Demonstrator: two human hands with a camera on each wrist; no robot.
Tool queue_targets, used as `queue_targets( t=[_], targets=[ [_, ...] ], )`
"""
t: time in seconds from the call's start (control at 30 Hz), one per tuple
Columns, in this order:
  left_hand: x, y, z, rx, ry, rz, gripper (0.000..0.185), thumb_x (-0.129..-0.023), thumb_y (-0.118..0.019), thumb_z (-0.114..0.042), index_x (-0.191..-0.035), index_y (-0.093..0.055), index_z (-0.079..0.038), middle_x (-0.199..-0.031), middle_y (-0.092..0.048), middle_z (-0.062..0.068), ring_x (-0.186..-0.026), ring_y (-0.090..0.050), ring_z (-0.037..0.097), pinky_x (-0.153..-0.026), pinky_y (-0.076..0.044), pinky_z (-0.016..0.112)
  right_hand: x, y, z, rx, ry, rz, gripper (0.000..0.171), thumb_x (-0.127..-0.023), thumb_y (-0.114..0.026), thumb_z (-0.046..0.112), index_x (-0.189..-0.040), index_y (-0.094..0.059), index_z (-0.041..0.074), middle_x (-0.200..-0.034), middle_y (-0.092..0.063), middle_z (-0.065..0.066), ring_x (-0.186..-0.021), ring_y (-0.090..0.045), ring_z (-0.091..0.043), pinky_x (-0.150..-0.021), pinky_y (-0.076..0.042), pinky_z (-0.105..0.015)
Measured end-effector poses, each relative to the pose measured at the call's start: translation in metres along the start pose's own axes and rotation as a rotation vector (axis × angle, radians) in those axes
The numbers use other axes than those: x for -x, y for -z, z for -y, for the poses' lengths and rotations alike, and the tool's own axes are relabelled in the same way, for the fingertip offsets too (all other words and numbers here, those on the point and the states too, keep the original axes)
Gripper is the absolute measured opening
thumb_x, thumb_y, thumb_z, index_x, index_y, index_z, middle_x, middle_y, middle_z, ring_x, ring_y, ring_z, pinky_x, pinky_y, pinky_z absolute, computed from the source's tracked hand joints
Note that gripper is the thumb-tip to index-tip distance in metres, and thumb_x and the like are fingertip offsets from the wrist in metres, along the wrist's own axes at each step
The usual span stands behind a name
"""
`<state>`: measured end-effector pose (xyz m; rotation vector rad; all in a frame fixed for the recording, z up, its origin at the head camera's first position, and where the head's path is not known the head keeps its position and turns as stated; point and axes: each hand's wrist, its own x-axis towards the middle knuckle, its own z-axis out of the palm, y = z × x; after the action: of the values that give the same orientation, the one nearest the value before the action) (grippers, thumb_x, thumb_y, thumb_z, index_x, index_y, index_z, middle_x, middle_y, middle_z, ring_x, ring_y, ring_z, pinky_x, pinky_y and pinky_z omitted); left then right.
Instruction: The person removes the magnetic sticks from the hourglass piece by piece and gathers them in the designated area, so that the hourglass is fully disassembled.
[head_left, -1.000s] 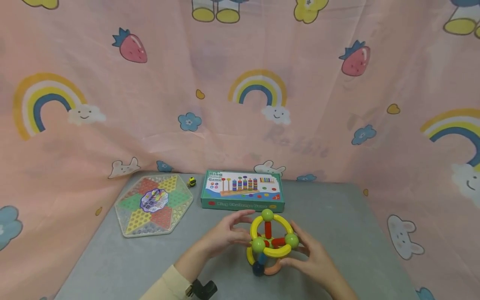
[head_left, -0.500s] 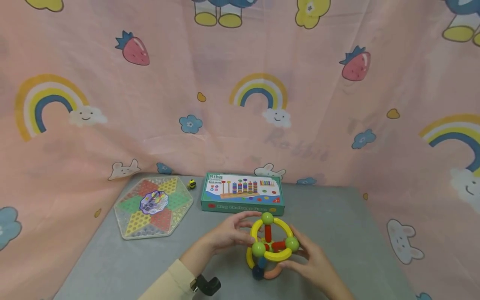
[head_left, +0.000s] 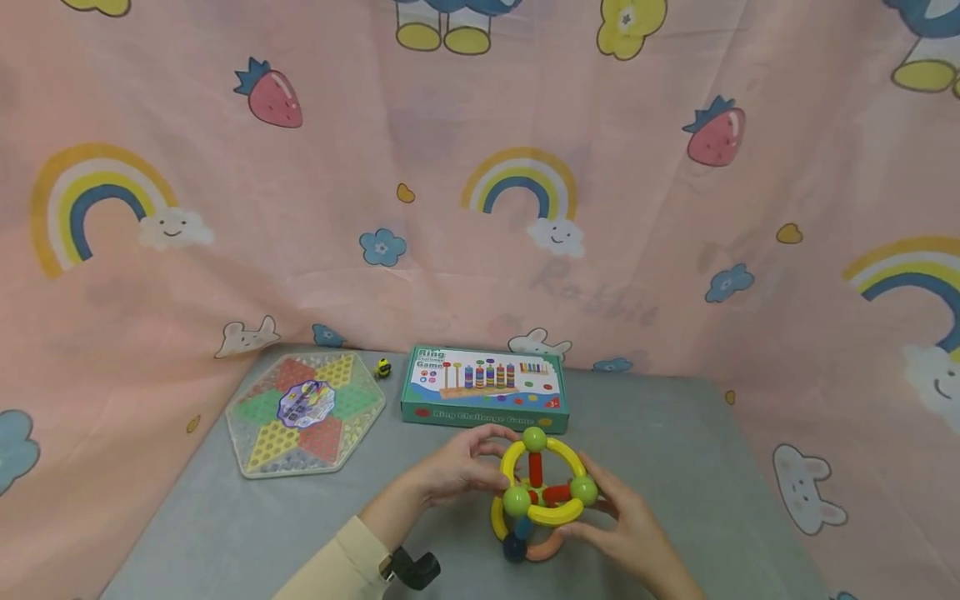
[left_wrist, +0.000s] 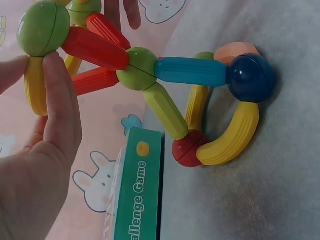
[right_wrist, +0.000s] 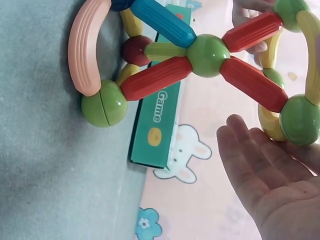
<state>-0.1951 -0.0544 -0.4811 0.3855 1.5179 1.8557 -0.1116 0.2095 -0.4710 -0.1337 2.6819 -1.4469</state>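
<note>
A magnetic stick-and-ball toy [head_left: 556,512] stands on the table between both hands. Its upper ring joins green balls with curved yellow sticks. Red sticks run from that ring to a central green ball [left_wrist: 137,69]. Below are a dark blue ball [left_wrist: 251,78], a red ball [left_wrist: 189,149] and a curved peach stick [right_wrist: 85,50], low at the tabletop. My left hand [head_left: 465,467] pinches the upper ring at a yellow stick beside a green ball. On the other side my right hand [head_left: 630,525] rests its fairly straight fingers against the ring near another green ball [right_wrist: 300,120].
Behind the toy lies a green Ring Challenge Game box [head_left: 485,417]. A hexagonal star-patterned game board [head_left: 273,408] is at the back left, with a small yellow-and-black figure [head_left: 383,367] beside it. A pink printed curtain [head_left: 480,275] hangs behind the grey table [head_left: 675,450].
My left hand has moved right onto the upper ring, its fingers now reaching around it. The right hand has stayed about the same, and the toy keeps its form.
</note>
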Motion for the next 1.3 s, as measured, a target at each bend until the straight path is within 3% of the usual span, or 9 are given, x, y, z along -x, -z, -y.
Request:
queue_targets(
  t=[0.13,0.5,0.67,0.77,0.9,1.13,1.3],
  targets=[
    [0.0,-0.002,-0.002,-0.04,0.006,-0.022,0.056,-0.085,-0.071,0.001,-0.137,-0.052,-0.009,-0.114,-0.065,0.011,-0.089,-0.072,0.019,-0.087,-0.06,0.038,0.001,0.001,0.0,0.006,-0.006,0.004,0.095,-0.075,-0.088,0.035,-0.153,-0.042,0.009,-0.152,-0.048,-0.018,-0.126,-0.059,-0.03,-0.092,-0.058,-0.035],
    [-0.002,-0.003,-0.001,-0.106,0.015,-0.1,0.057,-0.08,-0.068,0.004,-0.133,-0.056,-0.012,-0.116,-0.061,0.023,-0.093,-0.075,0.027,-0.077,-0.062,0.037,0.001,0.0,0.0,0.015,-0.012,0.001,0.095,-0.074,-0.089,0.037,-0.153,-0.043,0.012,-0.15,-0.05,-0.017,-0.125,-0.058,-0.03,-0.091,-0.058,-0.036],
    [-0.005,-0.008,0.002,-0.148,-0.007,-0.164,0.036,-0.093,-0.071,-0.017,-0.127,-0.06,-0.015,-0.101,-0.069,0.014,-0.083,-0.074,0.025,-0.068,-0.062,0.036,0.002,-0.001,0.0,0.016,-0.002,0.0,0.095,-0.074,-0.089,0.036,-0.153,-0.043,0.011,-0.149,-0.051,-0.017,-0.125,-0.059,-0.031,-0.092,-0.058,-0.037],
    [-0.009,-0.013,0.004,-0.203,-0.038,-0.236,0.033,-0.094,-0.072,-0.035,-0.12,-0.065,-0.018,-0.09,-0.073,0.01,-0.069,-0.069,0.02,-0.058,-0.06,0.031,0.003,-0.001,-0.002,0.006,0.007,-0.007,0.095,-0.074,-0.089,0.034,-0.154,-0.042,0.011,-0.15,-0.051,-0.017,-0.124,-0.059,-0.031,-0.092,-0.058,-0.036],
    [-0.014,-0.017,0.003,-0.241,-0.069,-0.298,0.028,-0.094,-0.071,-0.039,-0.113,-0.067,-0.018,-0.084,-0.072,0.014,-0.056,-0.062,0.016,-0.049,-0.053,0.024,0.004,0.0,-0.004,0.006,0.03,-0.022,0.095,-0.074,-0.089,0.033,-0.154,-0.042,0.011,-0.151,-0.049,-0.019,-0.124,-0.059,-0.032,-0.09,-0.058,-0.035],
    [-0.014,-0.02,0.001,-0.228,-0.063,-0.304,0.021,-0.098,-0.066,-0.032,-0.111,-0.065,-0.016,-0.076,-0.066,0.007,-0.053,-0.06,0.019,-0.044,-0.048,0.022,0.004,-0.001,-0.003,0.032,0.022,-0.016,0.094,-0.074,-0.089,0.034,-0.153,-0.043,0.011,-0.151,-0.05,-0.017,-0.123,-0.059,-0.029,-0.089,-0.058,-0.032],
    [-0.013,-0.019,0.0,-0.213,-0.058,-0.296,0.02,-0.099,-0.064,-0.029,-0.112,-0.066,-0.014,-0.079,-0.064,0.006,-0.054,-0.054,0.018,-0.044,-0.046,0.021,0.005,0.0,-0.001,0.038,0.009,-0.017,0.094,-0.074,-0.089,0.035,-0.153,-0.044,0.011,-0.15,-0.051,-0.017,-0.122,-0.06,-0.028,-0.088,-0.058,-0.032]
  ],
)
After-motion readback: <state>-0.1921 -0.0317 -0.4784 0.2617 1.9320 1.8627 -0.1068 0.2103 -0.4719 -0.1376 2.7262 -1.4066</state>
